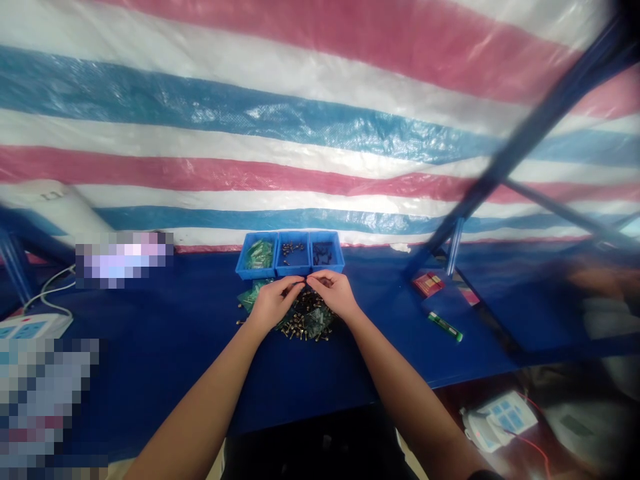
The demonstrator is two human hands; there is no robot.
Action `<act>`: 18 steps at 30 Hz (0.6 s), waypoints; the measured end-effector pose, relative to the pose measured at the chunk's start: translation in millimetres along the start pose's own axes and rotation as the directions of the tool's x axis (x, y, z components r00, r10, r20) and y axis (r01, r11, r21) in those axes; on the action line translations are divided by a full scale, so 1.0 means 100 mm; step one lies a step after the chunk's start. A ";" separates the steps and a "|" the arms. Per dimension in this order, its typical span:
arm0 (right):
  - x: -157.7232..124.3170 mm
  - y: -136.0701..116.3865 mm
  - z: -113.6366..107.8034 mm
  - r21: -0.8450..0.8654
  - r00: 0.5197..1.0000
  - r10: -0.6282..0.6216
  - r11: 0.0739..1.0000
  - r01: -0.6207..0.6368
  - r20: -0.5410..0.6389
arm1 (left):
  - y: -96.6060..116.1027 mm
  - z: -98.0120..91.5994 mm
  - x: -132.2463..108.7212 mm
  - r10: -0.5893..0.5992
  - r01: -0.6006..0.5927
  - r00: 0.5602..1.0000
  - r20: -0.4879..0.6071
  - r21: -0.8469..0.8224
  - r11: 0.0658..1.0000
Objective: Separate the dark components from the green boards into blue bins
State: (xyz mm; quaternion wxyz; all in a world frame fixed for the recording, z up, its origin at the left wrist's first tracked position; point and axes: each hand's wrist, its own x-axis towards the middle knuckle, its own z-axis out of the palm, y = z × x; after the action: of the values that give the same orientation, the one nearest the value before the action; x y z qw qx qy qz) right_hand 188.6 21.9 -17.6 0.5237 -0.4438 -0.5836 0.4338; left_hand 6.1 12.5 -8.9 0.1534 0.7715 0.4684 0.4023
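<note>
My left hand (274,301) and my right hand (334,292) meet over a pile of small brass-coloured and dark parts (296,327). Thumb and fingers of each hand are pinched together, the fingertips nearly touching; whatever they hold is too small to make out. Green-tinted clear packets (249,297) lie by my left hand, and more clear plastic (318,321) rests on the pile. Just beyond my hands stand three joined blue bins: the left bin (257,273) holds green packets, the middle bin (293,271) a few small metal parts, the right bin (340,259) dark pieces.
The blue table (165,353) carries a red box (429,284) and a green tube-like item (445,327) at the right. A power strip (37,326) lies at the left, another (503,420) lower right. A blue metal frame (480,187) rises at the right before a striped sheet (300,127).
</note>
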 end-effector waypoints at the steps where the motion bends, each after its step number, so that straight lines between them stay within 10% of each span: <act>1: 0.00 0.00 0.00 -0.004 1.000 -0.004 1.000 0.004 0.001 | 0.00 0.00 0.00 0.004 -0.004 1.000 -0.003 -0.002 1.000; 18: 0.00 -0.03 -0.02 -0.013 0.999 0.031 0.999 -0.031 0.015 | 0.00 -0.01 0.00 0.009 -0.008 0.999 -0.033 0.014 1.000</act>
State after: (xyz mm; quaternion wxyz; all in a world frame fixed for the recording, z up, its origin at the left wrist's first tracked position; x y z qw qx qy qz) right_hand 190.5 21.1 -15.0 0.5094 -0.4529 -0.5834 0.4416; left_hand 5.6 11.9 -8.1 0.1388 0.7677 0.4704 0.4124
